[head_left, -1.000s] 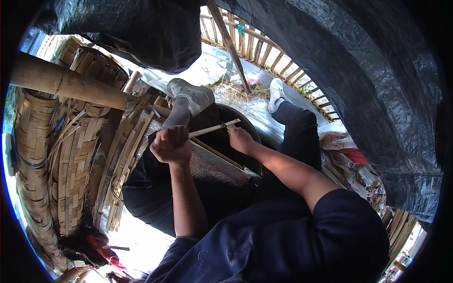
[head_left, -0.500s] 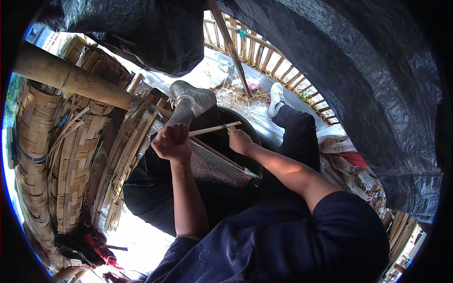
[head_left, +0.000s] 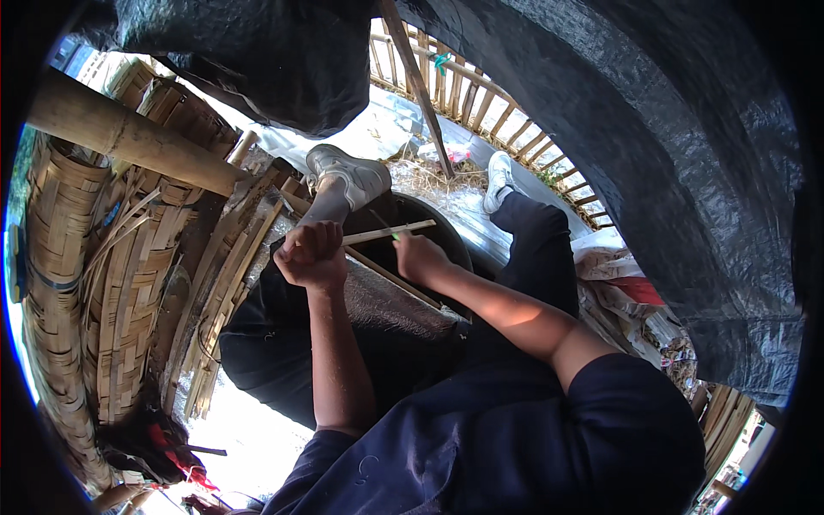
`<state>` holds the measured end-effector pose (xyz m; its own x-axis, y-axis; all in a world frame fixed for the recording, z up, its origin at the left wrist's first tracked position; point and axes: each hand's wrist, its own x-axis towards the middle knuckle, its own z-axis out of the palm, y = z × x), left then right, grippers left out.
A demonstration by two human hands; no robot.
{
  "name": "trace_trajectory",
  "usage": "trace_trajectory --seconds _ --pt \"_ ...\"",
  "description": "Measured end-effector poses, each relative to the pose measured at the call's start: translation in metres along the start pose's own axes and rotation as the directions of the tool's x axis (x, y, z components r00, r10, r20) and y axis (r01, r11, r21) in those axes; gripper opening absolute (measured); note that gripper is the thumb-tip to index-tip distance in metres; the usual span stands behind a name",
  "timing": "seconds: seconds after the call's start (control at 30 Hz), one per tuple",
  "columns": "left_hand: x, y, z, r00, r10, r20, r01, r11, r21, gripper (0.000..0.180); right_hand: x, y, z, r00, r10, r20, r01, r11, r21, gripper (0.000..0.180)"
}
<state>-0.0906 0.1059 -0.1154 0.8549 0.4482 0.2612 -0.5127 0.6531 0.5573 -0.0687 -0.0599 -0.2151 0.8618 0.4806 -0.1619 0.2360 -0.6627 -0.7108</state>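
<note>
My left hand (head_left: 312, 255) is closed in a fist around one end of a pale bamboo strip (head_left: 390, 232), which sticks out to the right over a dark round basin (head_left: 451, 245). Close by the strip's middle, my right hand (head_left: 421, 259) grips a small knife (head_left: 396, 235) by what shows of its green handle. Its thin, dark blade crosses the strip and points up and left; the edge is hard to make out. A second thin strip (head_left: 395, 276) lies lower, slanting along a brown, rough-looking surface (head_left: 403, 305) between my legs.
My shoe (head_left: 352, 176) is beside the basin. Woven bamboo rolls (head_left: 64, 257) and split strips (head_left: 232, 300) fill the left, beneath a thick bamboo pole (head_left: 137, 142). Black plastic sheeting (head_left: 687, 172) hangs at the right and above. A slatted bamboo fence (head_left: 481, 94) stands at the back.
My right hand with the knife has moved left along the strip, toward my left hand. The left hand keeps its hold, and the whole view has shifted slightly.
</note>
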Motion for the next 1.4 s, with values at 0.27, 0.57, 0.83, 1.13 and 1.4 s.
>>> trace_trajectory --seconds 0.27,0.57,0.83,1.13,1.4 --pt "-0.002 -0.015 0.019 0.976 -0.079 0.203 0.078 0.997 0.014 0.046 0.005 0.081 0.011 0.996 0.022 -0.089 -0.032 0.993 -0.118 0.021" --pt "-0.005 -0.005 0.015 0.987 -0.067 0.149 0.064 0.998 0.021 0.046 -0.010 -0.021 -0.015 0.978 -0.205 -0.031 0.207 0.973 0.106 0.019" --pt "-0.003 -0.001 0.006 0.999 -0.029 0.038 0.028 0.999 0.020 0.046 -0.005 0.018 0.005 0.999 0.039 0.003 -0.039 0.999 -0.015 0.020" --pt "0.003 -0.012 0.016 0.992 -0.061 0.106 0.059 0.998 0.022 0.045 -0.006 0.089 0.009 0.993 0.120 0.024 -0.113 0.975 -0.193 0.020" --pt "-0.002 0.000 0.003 0.998 -0.039 0.056 0.038 0.999 0.024 0.046 -0.006 -0.026 -0.018 0.990 -0.018 0.143 0.029 0.997 -0.078 0.024"
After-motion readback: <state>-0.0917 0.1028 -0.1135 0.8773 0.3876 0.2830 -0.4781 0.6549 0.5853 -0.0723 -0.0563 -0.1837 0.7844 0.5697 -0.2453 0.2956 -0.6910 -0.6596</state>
